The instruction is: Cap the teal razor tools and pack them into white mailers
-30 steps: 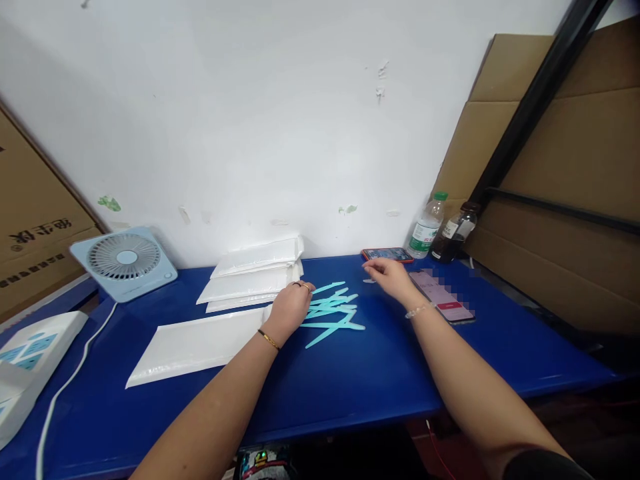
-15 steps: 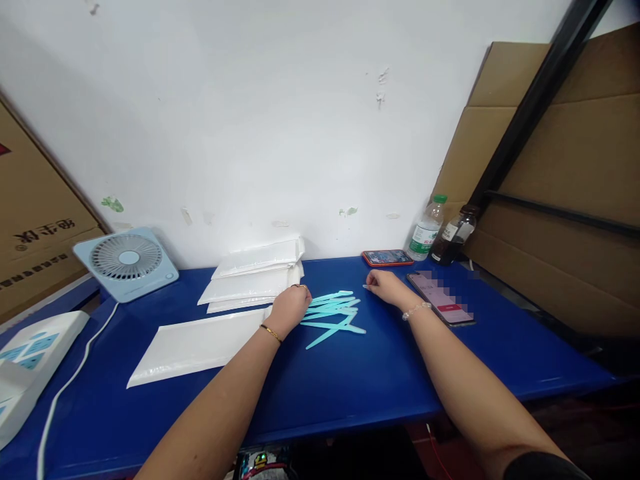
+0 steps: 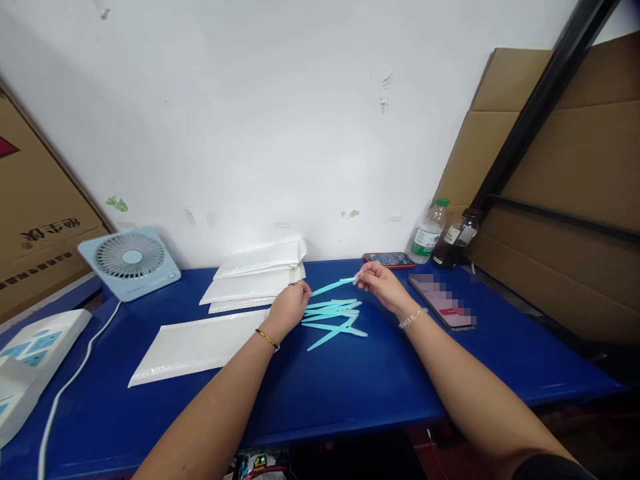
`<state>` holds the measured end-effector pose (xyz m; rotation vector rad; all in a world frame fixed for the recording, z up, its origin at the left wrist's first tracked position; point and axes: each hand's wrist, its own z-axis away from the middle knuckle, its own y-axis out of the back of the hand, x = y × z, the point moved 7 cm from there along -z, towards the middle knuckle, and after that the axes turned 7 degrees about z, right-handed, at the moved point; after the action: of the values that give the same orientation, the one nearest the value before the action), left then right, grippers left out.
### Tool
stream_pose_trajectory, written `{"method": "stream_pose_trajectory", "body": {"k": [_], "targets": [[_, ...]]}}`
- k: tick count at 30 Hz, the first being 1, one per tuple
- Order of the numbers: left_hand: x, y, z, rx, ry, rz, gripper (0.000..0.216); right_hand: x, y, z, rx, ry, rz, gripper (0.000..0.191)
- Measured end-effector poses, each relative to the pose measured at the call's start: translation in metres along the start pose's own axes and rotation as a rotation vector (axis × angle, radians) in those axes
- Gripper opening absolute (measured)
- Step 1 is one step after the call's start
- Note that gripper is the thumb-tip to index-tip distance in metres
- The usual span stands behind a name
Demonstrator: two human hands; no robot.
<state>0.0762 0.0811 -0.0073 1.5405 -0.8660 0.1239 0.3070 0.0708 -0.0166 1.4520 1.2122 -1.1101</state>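
Observation:
My left hand is closed in a pinch on one end of a thin turquoise stick, holding it above the others. At the stick's far end, my right hand pinches a small whitish see-through piece, which touches or nearly touches the tip. Exactly how the two meet is too small to tell. Below lies a loose, criss-crossed pile of several turquoise sticks, tapered at one end, on the blue table. Left of the pile is a flat white packet, partly behind my left forearm.
More white packets are stacked by the wall. A light blue fan and a white power strip stand left. At right are an orange-cased phone, another phone, a clear bottle and a dark bottle.
One turquoise stick has come up off the pile in my left hand. My right hand has moved slightly left, bringing the small see-through piece to the stick's end.

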Motion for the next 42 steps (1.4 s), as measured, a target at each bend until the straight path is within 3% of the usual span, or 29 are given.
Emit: {"method": "stream_pose_trajectory", "body": {"k": [4,11,21,31,42], "targets": [[0.0,0.001,0.001,-0.01,0.008,0.007,0.016,-0.002,0.003,0.0,0.019,0.014,-0.061,0.029],[-0.002,0.002,0.0,0.01,-0.019,0.037,0.013,0.013,0.016,-0.003,-0.025,-0.153,-0.162,0.029],[-0.008,0.001,-0.003,0.034,-0.045,0.085,0.013,0.006,0.018,0.0,-0.072,-0.14,-0.222,0.025],[-0.005,0.002,-0.002,0.023,-0.046,0.095,0.012,0.011,0.012,-0.002,-0.028,-0.145,-0.128,0.026],[0.007,-0.001,0.002,-0.026,-0.08,0.047,0.014,0.009,-0.01,0.006,-0.182,-0.118,0.063,0.032]]}}
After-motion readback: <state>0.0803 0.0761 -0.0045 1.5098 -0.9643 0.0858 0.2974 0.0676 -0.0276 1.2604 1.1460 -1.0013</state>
